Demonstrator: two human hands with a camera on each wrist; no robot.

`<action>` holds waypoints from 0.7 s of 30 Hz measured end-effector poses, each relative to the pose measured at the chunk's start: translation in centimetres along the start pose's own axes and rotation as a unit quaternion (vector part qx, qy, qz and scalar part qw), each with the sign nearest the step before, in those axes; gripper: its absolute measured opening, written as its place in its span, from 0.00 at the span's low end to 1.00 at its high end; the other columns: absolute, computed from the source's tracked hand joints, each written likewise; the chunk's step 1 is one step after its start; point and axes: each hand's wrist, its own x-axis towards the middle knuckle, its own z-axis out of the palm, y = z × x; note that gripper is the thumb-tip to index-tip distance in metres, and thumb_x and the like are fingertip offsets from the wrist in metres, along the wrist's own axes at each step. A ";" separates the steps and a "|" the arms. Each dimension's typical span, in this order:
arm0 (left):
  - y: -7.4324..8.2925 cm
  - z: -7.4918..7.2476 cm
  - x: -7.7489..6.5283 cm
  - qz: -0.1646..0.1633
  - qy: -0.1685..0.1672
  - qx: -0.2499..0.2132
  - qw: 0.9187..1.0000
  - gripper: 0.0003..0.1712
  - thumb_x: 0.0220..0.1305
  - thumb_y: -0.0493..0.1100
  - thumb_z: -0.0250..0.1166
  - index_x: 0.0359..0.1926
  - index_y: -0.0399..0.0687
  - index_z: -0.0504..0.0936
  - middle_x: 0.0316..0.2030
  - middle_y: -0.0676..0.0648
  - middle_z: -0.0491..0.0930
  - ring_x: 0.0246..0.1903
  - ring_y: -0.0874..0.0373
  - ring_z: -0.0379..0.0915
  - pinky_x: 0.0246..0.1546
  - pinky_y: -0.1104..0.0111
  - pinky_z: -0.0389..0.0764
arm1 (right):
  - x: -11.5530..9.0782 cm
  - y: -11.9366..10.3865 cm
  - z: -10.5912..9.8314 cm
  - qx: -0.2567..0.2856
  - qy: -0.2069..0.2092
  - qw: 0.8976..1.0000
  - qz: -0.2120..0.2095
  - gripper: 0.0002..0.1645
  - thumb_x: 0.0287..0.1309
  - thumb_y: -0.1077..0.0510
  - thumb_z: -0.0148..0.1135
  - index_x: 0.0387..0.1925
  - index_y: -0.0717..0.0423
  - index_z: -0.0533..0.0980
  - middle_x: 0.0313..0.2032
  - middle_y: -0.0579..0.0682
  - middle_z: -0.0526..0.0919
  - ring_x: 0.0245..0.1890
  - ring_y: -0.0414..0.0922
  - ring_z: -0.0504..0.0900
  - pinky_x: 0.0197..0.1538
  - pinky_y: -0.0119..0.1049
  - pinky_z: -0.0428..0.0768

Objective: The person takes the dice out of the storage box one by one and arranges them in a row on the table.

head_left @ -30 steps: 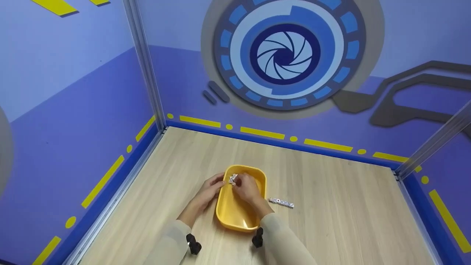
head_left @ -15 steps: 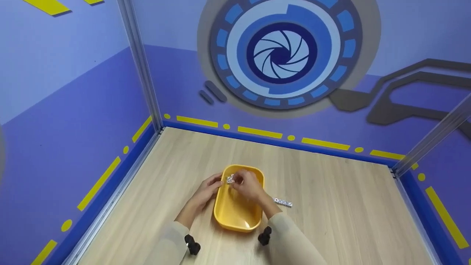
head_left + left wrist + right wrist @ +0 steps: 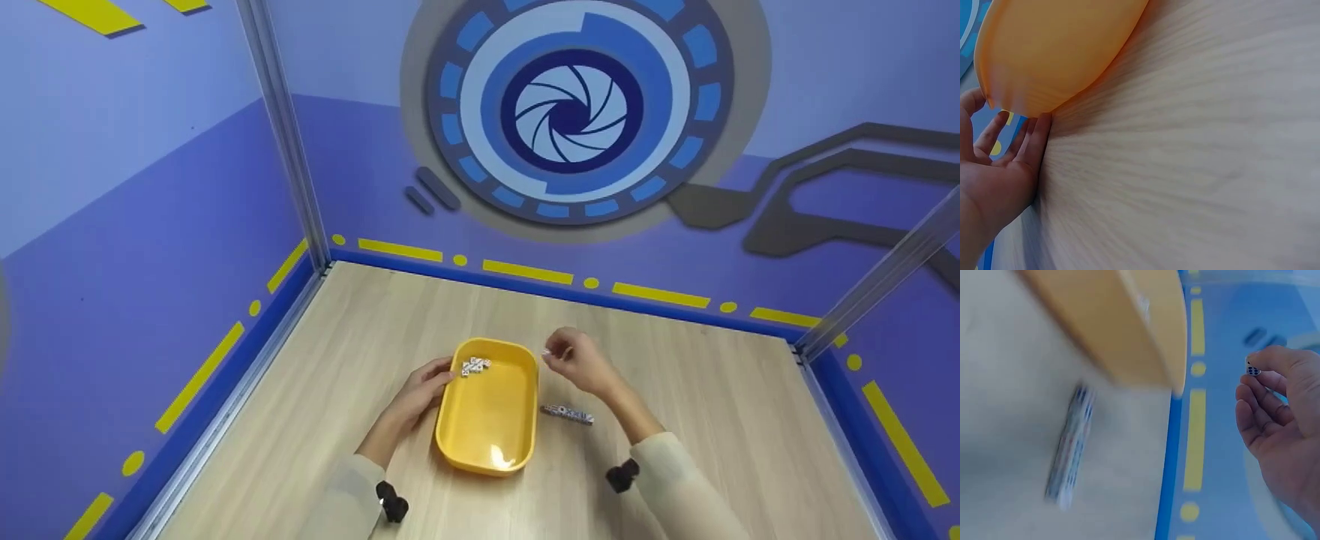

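Pinched between the thumb and index finger of my right hand (image 3: 576, 361) is a small white die (image 3: 1252, 369) with dark pips. This hand is raised just right of the yellow tray (image 3: 487, 427). Against the tray's left side lies my left hand (image 3: 411, 396), its fingers fairly straight along the outer wall and the thumb at the rim, as the left wrist view also shows. Inside the tray, at the far left, several dice (image 3: 474, 366) sit in a small cluster. A row of dice (image 3: 568, 414) lies on the table right of the tray, blurred in the right wrist view.
The wooden table (image 3: 697, 435) is bounded by a blue patterned back wall (image 3: 360, 165) and side walls. Metal posts (image 3: 289, 150) stand at the corners. A black wrist device (image 3: 622, 475) is on each sleeve.
My right hand has left the tray's far end and moved right, past the rim, with a die between its fingertips. The dice in the tray are now uncovered. The left hand stays put.
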 end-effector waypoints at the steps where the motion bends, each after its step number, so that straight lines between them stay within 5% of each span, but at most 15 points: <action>1: 0.1 0.0 -0.1 -0.001 0.001 0.002 1.000 0.28 0.73 0.48 0.59 0.71 0.50 0.68 0.66 0.41 0.70 0.60 0.44 0.74 0.56 0.56 0.79 | -0.6 0.5 -0.5 -0.005 0.000 1.000 0.011 0.05 0.59 0.64 0.68 0.35 0.59 0.79 0.30 0.46 0.80 0.31 0.42 0.78 0.34 0.35 0.82; 10: 0.3 0.1 -0.2 -0.014 0.014 0.010 1.000 0.27 0.71 0.50 0.61 0.68 0.53 0.71 0.63 0.46 0.73 0.60 0.46 0.74 0.55 0.59 0.79 | -6.7 5.0 -2.2 -0.056 -0.016 0.992 0.116 0.06 0.58 0.63 0.69 0.35 0.54 0.78 0.31 0.44 0.79 0.33 0.44 0.79 0.37 0.36 0.80; 21: 0.0 0.0 -0.2 -0.023 0.025 0.016 0.999 0.28 0.71 0.51 0.62 0.69 0.55 0.70 0.63 0.48 0.74 0.58 0.48 0.76 0.54 0.60 0.80 | -11.8 7.4 -1.5 -0.073 -0.035 0.988 0.134 0.08 0.52 0.66 0.72 0.33 0.53 0.81 0.30 0.42 0.79 0.31 0.39 0.77 0.33 0.32 0.79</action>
